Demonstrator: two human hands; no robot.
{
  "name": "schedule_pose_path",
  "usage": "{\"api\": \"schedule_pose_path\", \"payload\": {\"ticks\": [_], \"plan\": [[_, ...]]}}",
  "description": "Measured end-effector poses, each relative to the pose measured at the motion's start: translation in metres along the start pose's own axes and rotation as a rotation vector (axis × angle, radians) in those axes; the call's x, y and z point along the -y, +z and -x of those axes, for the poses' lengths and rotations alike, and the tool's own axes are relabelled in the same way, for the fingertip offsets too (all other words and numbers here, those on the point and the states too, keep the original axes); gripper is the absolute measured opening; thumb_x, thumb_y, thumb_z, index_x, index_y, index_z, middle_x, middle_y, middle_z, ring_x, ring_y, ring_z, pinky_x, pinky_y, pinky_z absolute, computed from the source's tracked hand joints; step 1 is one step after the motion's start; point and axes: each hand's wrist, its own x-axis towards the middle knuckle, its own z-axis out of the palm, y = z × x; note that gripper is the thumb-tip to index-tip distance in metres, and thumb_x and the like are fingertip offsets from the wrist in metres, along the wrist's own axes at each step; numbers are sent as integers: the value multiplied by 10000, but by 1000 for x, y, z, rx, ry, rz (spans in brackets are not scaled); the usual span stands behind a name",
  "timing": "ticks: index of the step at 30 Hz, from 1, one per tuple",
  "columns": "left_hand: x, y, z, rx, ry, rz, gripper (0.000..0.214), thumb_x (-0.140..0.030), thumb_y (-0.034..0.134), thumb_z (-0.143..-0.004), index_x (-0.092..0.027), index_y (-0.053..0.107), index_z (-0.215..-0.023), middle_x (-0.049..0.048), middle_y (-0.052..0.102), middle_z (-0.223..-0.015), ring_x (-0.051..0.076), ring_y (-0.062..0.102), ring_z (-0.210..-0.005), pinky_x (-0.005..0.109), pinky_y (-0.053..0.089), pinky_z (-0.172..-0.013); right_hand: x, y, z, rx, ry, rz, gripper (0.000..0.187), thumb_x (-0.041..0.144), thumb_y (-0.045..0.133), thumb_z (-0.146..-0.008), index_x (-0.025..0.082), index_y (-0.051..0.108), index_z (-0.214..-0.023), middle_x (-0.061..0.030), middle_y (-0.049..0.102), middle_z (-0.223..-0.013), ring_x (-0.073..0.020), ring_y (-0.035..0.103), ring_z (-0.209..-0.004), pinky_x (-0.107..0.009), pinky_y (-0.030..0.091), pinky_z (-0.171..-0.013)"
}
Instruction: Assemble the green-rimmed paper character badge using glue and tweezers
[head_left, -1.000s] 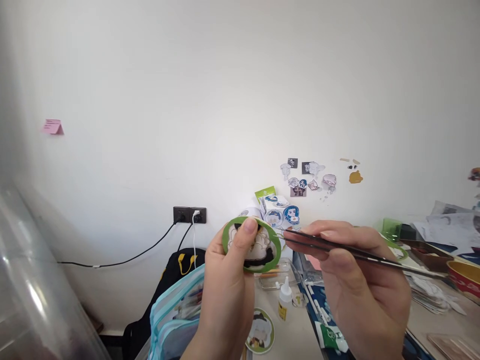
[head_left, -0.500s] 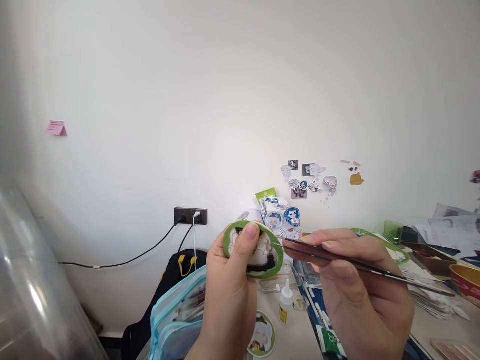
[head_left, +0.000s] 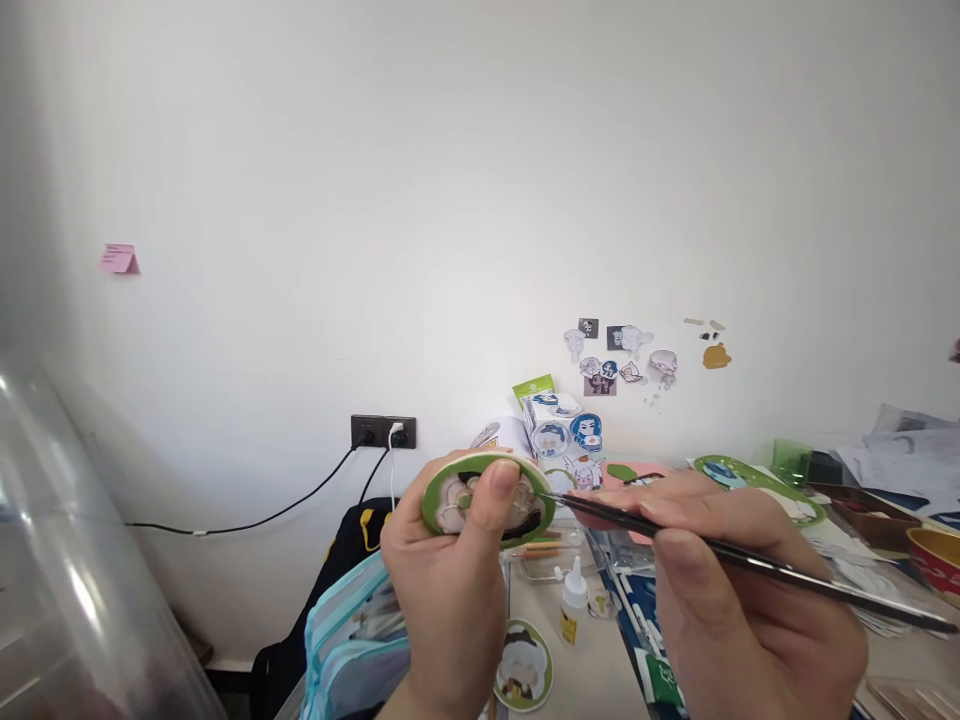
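My left hand [head_left: 457,590] grips a round, green-rimmed layered paper piece [head_left: 442,505] with a cartoon figure, thumb pressed on its face. Tilted, the disc shows its edge and a narrowed front. From the right, my right hand [head_left: 750,590] pinches a pair of black tweezers [head_left: 780,570], whose tips meet the disc's right rim. Whether the tips clasp anything is too small to tell. Beneath the hands, a small white glue bottle [head_left: 574,605] stands on the table beside a second round green-rimmed cartoon picture [head_left: 523,668].
A light blue zip pouch [head_left: 352,640] with pens and a black bag [head_left: 330,590] are at the left. Clear plastic [head_left: 90,580] rises at far left. Stickers [head_left: 585,432] lean near the wall. Papers [head_left: 911,450] and a red-gold bowl [head_left: 934,560] lie right.
The disc has tipped flatter and shifted slightly left with my left hand. The tweezers' arms have come together, and my right hand has moved a little right and down.
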Motion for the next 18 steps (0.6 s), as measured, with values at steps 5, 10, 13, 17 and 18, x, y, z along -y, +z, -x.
{"api": "schedule_pose_path", "payload": {"ticks": [5,10,13,17,18], "plan": [[-5,7,-3,-7,-25,5,244,-418,861,-640,-202,747,-650,-17,700,-570,98,594,-528,145,511,-510,4,2,1,-5,-26,45,121,155,643,-885,240,729,-890,32,754,-783,-175,728,-842,-354,548,-896],[-10,13,-4,15,-170,155,270,-384,887,-600,-181,710,-602,-29,656,-543,85,570,-505,146,513,-519,-2,-4,4,10,89,-41,131,179,636,-900,261,727,-948,-2,749,-859,-199,716,-866,-404,564,-893],[-10,12,-3,60,-298,258,271,-365,892,-604,-171,703,-614,-40,651,-565,65,583,-526,123,513,-564,-6,-7,4,47,166,-148,140,185,609,-924,255,718,-977,-6,726,-902,-169,702,-904,-306,608,-793],[-10,11,-1,70,-365,314,279,-378,883,-625,-160,712,-652,-42,656,-595,47,593,-555,93,494,-581,-7,-9,1,77,178,-193,159,159,597,-929,249,716,-985,-3,717,-913,-150,703,-906,-262,614,-789],[-10,12,-1,67,-370,319,279,-380,881,-630,-159,712,-655,-44,657,-598,44,594,-558,90,493,-584,-7,-9,1,77,176,-187,164,154,595,-928,250,716,-982,-3,719,-907,-151,703,-904,-262,613,-785]]}}
